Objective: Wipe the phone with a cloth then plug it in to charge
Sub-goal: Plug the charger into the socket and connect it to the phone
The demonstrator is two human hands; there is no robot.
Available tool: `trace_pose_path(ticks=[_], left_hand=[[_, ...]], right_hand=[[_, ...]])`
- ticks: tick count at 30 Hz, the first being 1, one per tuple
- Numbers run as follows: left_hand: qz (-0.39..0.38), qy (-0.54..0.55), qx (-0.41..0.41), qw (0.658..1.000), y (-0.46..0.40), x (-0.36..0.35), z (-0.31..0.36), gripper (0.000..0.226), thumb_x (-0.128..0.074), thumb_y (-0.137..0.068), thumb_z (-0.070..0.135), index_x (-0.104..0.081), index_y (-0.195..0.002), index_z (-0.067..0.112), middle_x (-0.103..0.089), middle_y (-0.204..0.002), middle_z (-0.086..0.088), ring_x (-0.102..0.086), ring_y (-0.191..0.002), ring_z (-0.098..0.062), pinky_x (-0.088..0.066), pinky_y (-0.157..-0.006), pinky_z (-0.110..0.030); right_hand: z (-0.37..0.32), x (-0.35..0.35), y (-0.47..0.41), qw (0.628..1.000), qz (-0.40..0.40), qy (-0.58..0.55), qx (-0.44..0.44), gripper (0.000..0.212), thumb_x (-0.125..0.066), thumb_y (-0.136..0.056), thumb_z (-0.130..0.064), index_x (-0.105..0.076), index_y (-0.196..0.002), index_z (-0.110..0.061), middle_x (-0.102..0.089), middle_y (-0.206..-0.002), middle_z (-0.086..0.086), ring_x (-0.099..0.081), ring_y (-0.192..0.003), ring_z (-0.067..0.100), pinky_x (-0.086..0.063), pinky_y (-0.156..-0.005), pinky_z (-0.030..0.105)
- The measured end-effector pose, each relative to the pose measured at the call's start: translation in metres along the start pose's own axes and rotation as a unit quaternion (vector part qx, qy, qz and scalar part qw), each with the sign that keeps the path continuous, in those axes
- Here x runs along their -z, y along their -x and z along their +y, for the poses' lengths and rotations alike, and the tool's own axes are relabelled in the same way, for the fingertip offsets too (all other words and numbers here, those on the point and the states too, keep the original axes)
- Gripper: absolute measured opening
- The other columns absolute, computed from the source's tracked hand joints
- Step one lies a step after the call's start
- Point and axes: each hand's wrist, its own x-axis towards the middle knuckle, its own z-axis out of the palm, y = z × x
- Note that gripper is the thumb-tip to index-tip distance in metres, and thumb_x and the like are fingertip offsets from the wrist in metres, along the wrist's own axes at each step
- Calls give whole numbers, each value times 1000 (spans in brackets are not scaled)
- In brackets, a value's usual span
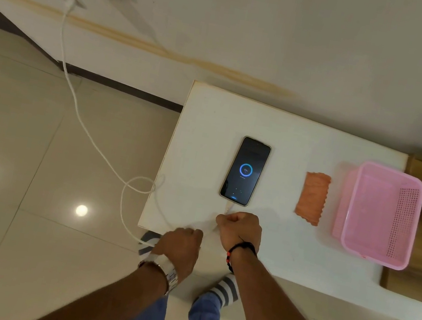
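White table [213,109] holds charging phone [245,171], cloth [312,197], empty pink basket [382,215].

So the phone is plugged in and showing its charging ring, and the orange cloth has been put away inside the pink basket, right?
Not quite. The head view shows the orange cloth lying on the white table, beside the pink basket, not inside it. The rest holds: the phone is plugged in and shows its charging ring.

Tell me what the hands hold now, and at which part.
Both hands, left and right, grip the white charging cable on its stretch just short of the phone. Neither touches the phone or the cloth.
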Motion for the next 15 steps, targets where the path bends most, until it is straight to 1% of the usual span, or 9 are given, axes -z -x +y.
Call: trace_pose_path(ticks=[2, 4, 8, 10, 12, 15], left_hand=[[-7, -29, 10, 999, -7, 7, 1, 21, -53, -98, 21, -57, -118, 17, -62, -120, -6, -61, -109, -27, -49, -83, -38], [-8, -60, 16, 998, -9, 11, 1, 22, -55, -96, 19, -61, -117, 16, -60, -120, -7, -58, -112, -29, -47, -88, -39], [-34, -104, 19, 994, 1, 4, 4, 24, -47, -98, 17, -65, -114, 15, -64, -118, -8, -58, -113, -31, -42, -95, -41], [-52, -116, 23, 992, 11, -6, 8, 26, -45, -94, 12, -62, -114, 12, -67, -114, -10, -61, -110, -33, -41, -97, -44], [-82, -118, 10, 990, 21, -18, 12, 27, -47, -92, 10, -57, -117, 10, -69, -112, -13, -65, -107, -35, -44, -97, -47], [-157, -56, -26, 986, 29, -37, 16, 33, -50, -96, 14, -47, -129, 6, -69, -117, -16, -68, -106, -36, -52, -91, -45]], right_hand=[[0, 0, -1, 1000, -1, 6, 3, 14, -77, -81, -35, -77, -82, -21, -73, -75, -5, -66, -72, 13, -57, -72, 30], [1, 1, -2, 1000, -6, 16, 10, 15, -77, -82, -36, -77, -84, -21, -73, -77, -5, -65, -72, 12, -54, -70, 29], [0, 1, -1, 999, -4, 27, 20, 15, -76, -82, -37, -77, -85, -23, -74, -78, -5, -64, -71, 12, -50, -68, 26], [1, 1, -1, 999, -2, 31, 25, 14, -76, -81, -36, -77, -84, -22, -73, -76, -6, -65, -70, 12, -51, -66, 26], [1, 2, -1, 999, 0, 34, 31, 13, -75, -80, -35, -77, -82, -22, -72, -73, -8, -64, -68, 10, -52, -63, 25], [2, 2, -2, 999, -6, 35, 37, 12, -76, -80, -34, -77, -81, -22, -72, -72, -8, -65, -68, 10, -53, -64, 25]])
